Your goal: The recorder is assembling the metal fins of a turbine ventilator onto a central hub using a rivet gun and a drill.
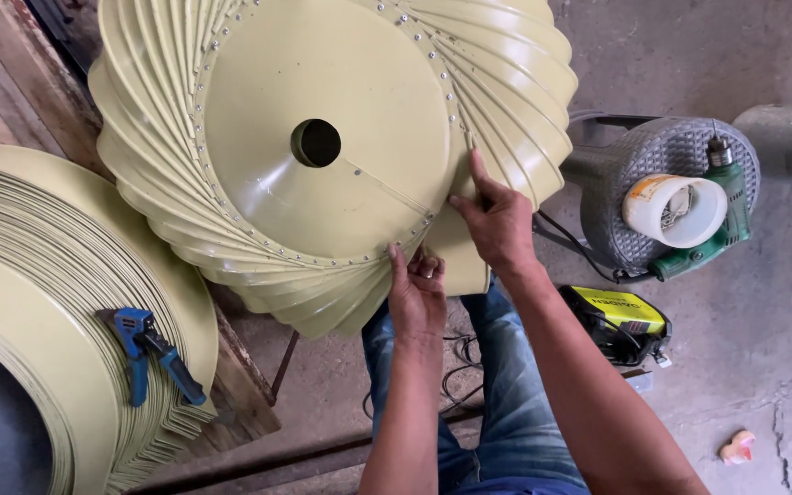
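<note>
Turbine ventilator (323,137) (cream, riveted vanes) fills the frame from 10 to 1 o'clock. At its 5 o'clock rim, left hand (417,295) fingers pinch a vane end; right hand (497,220) fingers press flat, apparently seating it, likely for riveting.

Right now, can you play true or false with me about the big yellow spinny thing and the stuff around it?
1. Both hands touch the yellow vent. True: the left hand and right hand press its lower rim.
2. The round plate has a hole in the middle. True.
3. The blue pliers are in the right hand. False: they lie on the stack of yellow blades.
4. The green drill lies on the floor. False: it rests on a woven stool.
</note>
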